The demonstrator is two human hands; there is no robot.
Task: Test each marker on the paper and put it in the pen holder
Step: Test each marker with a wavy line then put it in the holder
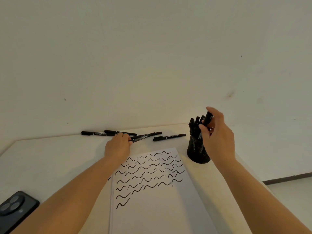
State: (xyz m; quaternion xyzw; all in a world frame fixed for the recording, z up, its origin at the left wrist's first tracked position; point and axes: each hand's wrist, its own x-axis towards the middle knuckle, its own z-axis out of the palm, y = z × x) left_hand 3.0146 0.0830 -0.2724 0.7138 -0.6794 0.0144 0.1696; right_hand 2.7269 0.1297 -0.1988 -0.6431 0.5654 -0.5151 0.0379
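1. A phone (16,209) is lying face down at the near left corner of the table (50,157).
2. The paper (157,200) is lying in the middle of the table, its upper half carrying rows of black wavy test strokes.
3. The pen holder (197,152), a black mesh cup, is standing just right of the paper's far corner, with several markers sticking up out of it.
4. The right hand (217,137) is hovering at the holder's mouth, its fingers curling around one marker (208,118) that is pointing steeply down into the cup.
5. The left hand (118,146) is reaching past the paper's far left edge, fingertips pinching the near end of a loose marker (146,136).
6. Three more markers (169,137) are lying along the table's far edge by the wall (152,56).
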